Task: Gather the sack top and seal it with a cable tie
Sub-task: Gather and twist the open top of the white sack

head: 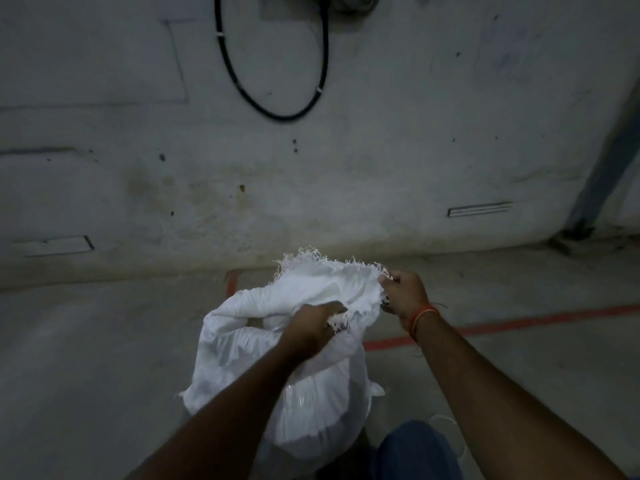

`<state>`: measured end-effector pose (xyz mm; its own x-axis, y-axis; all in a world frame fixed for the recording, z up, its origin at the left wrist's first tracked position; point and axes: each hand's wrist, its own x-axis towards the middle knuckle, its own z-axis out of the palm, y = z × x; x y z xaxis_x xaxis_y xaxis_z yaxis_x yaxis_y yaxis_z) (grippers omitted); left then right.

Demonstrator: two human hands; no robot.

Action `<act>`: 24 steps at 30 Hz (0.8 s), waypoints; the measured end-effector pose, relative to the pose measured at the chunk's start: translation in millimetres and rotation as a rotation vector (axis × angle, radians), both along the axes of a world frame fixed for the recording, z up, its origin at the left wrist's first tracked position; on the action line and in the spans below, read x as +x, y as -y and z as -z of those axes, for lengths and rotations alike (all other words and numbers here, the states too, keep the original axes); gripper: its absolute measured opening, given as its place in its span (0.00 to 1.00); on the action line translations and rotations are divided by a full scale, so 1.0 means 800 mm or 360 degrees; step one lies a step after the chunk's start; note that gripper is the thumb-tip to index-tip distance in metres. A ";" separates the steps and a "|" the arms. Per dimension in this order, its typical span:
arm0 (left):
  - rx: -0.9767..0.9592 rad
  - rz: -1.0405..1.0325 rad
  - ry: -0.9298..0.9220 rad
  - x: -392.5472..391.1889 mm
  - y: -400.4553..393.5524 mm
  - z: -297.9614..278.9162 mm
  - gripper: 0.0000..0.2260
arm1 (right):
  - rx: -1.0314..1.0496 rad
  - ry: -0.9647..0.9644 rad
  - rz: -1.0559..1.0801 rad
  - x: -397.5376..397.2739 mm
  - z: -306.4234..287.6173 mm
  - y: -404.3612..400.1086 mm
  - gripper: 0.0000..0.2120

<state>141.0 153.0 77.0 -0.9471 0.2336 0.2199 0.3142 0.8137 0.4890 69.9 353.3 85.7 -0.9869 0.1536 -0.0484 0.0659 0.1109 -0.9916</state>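
Observation:
A full white woven sack (pixel 242 344) stands on the concrete floor in front of me, its frayed top edge (pixel 322 263) loose and partly spread. My left hand (pixel 310 327) grips the near part of the frayed rim at the middle of the opening. My right hand (pixel 403 294), with an orange thread on the wrist, pinches the right end of the rim and holds it up. A thin white strip (pixel 450 424) curves on the floor by my knee; I cannot tell whether it is a cable tie.
A stained concrete wall (pixel 381 150) rises just behind the sack, with a black cable loop (pixel 277 114) hanging on it. Red floor lines (pixel 502 325) run to the right. My blue-trousered knee (pixel 415 452) is at the bottom, right of the sack.

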 end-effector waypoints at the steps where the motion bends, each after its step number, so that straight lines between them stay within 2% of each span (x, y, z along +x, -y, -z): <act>1: 0.0000 0.0020 -0.0028 -0.014 0.011 -0.020 0.13 | -0.0073 -0.0006 -0.0028 -0.002 -0.012 -0.002 0.11; 4: 0.0091 0.0027 -0.0243 -0.047 0.034 -0.082 0.13 | -0.0176 -0.0110 -0.0164 -0.013 -0.053 -0.003 0.09; 7: 0.0137 0.0064 -0.0369 -0.064 0.038 -0.137 0.24 | -0.0148 -0.0229 -0.0289 -0.025 -0.091 0.003 0.08; 10: -0.0021 0.0115 -0.0445 -0.079 0.041 -0.170 0.32 | -0.0131 -0.0305 -0.0461 -0.026 -0.129 0.013 0.08; 14: -0.0125 0.0209 -0.0429 -0.087 0.043 -0.200 0.28 | -0.0176 -0.0424 -0.0687 -0.023 -0.166 0.032 0.10; 18: -0.0189 0.0231 -0.0311 -0.094 0.045 -0.202 0.12 | -0.0236 -0.0463 -0.0764 -0.026 -0.180 0.050 0.11; 21: -0.0132 0.0048 -0.0495 -0.099 0.051 -0.191 0.11 | -0.0355 -0.0515 -0.0765 -0.025 -0.173 0.057 0.07; 24: -0.0025 -0.0156 -0.0590 -0.101 0.061 -0.181 0.12 | -0.0633 -0.0536 -0.0577 -0.016 -0.146 0.057 0.12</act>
